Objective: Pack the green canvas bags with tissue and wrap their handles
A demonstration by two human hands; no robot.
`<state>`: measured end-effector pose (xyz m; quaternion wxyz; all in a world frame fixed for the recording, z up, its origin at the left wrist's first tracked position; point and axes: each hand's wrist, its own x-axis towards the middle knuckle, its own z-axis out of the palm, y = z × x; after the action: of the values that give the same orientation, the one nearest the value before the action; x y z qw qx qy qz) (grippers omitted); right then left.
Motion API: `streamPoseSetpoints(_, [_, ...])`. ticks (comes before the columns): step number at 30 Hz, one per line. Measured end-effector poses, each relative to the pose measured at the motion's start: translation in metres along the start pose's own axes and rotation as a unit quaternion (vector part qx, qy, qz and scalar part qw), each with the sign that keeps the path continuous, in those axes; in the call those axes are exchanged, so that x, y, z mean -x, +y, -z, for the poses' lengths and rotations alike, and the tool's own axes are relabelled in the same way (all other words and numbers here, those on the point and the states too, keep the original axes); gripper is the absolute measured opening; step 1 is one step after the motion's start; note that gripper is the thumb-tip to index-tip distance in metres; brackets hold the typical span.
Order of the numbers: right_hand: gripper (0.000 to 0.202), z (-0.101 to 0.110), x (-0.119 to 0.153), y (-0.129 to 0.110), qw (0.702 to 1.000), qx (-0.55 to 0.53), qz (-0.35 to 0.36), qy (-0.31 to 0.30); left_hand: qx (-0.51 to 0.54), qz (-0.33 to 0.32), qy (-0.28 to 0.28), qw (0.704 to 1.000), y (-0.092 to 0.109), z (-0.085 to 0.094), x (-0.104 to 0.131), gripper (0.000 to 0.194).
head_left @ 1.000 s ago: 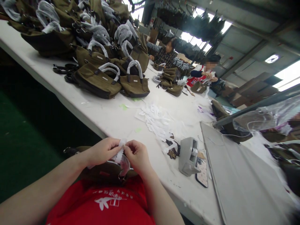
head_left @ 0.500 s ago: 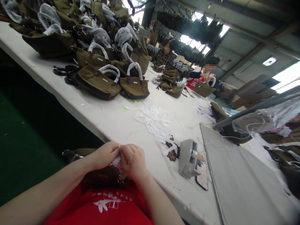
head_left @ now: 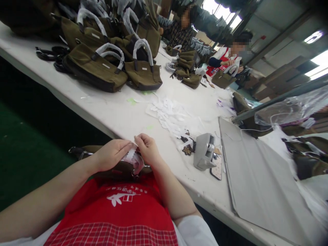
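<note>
An olive bag [head_left: 115, 169] with an open zipper rests against my red apron, at the table's near edge. My left hand [head_left: 112, 153] is closed on a pale wrapped strip [head_left: 132, 155] at the bag's opening. Just right of it, my right hand [head_left: 147, 147] pinches the upper end of that pale material between thumb and finger. The two hands are close together, with the strip between them. A metal ring hangs at the bag's front below the strip. The fingertips of my left hand are partly hidden.
Olive handbags [head_left: 98, 66] with wrapped handles crowd the table's far left. White scraps [head_left: 169, 112] lie mid-table. A grey tape dispenser [head_left: 204, 152] stands beside a phone [head_left: 216, 167] on the right. Two people are across the table, one holding a bag [head_left: 222, 79].
The view has tilted down, showing more of the apron. My hands have moved slightly apart, and more of the pale strip and the bag's zipper shows.
</note>
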<state>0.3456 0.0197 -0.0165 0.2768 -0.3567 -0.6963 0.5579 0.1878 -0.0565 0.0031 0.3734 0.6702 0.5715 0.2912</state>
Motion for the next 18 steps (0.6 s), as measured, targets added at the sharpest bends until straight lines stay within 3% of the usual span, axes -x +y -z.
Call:
streamPoseSetpoints(2, [0.031,0.002,0.001,-0.012,0.991,0.086,0.079,0.066,-0.025,-0.017,0.001,1.000,0.002,0.000,0.005,0.044])
streamPoseSetpoints(5, [0.028,0.010,0.005,-0.034,0.954,0.177,0.193,0.146,-0.031,-0.030,-0.013,0.999,0.005,0.002,0.012,0.041])
streamPoseSetpoints(8, [0.025,0.013,0.011,-0.050,0.925,0.217,0.273,0.152,-0.042,-0.066,0.015,0.997,0.011,0.007,0.018,0.037])
streamPoseSetpoints(11, [0.024,0.010,0.016,-0.056,0.919,0.214,0.299,0.138,-0.061,-0.124,0.083,0.987,0.017,0.010,0.017,0.035])
streamPoseSetpoints(15, [0.024,0.007,0.020,-0.054,0.917,0.225,0.304,0.127,-0.078,-0.156,0.049,0.984,0.011,-0.001,0.008,0.033])
streamPoseSetpoints(18, [0.022,0.005,0.023,-0.049,0.916,0.233,0.302,0.124,-0.083,-0.136,0.047,0.986,-0.005,-0.012,0.004,0.037])
